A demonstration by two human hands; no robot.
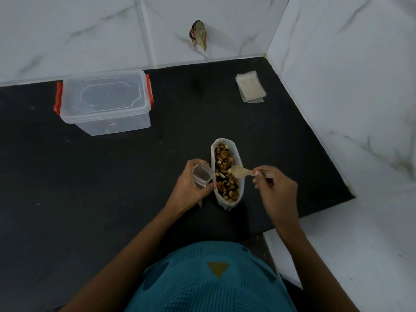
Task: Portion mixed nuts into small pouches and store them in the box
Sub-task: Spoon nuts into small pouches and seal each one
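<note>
Your left hand (189, 183) curls round a pouch (201, 175) and holds it upright, mouth open, just at 9 o'clock of the bag (227, 204). Your right hand (275, 188) pinches the handle of a spoon (239, 172) between thumb and fingertips. The bowl of the spoon reaches to 9 o'clock over the nuts (221, 158); it appears to carry no load.

The pouch is thin, translucent film, so expect it to be light, limp and easily collapsed. Grip it below the mouth on both side walls, so that the opening stays wide. The spoon is pale, flat-handled and looks stiff; hold it near the handle end. The nuts are loose, hard, mixed in shape and brown to cream in colour. Expect them to roll off a tilted bowl.

The bag is a white, soft-walled oval standing between your hands. It may tip if pushed.

The box (105, 102) sits at 10 o'clock, well apart. It is clear, rigid plastic with its lid on and red latches (58, 97). A stack (250, 86) of flat pouches lies at 1 o'clock. The counter (90, 176) is black and matte.
</note>
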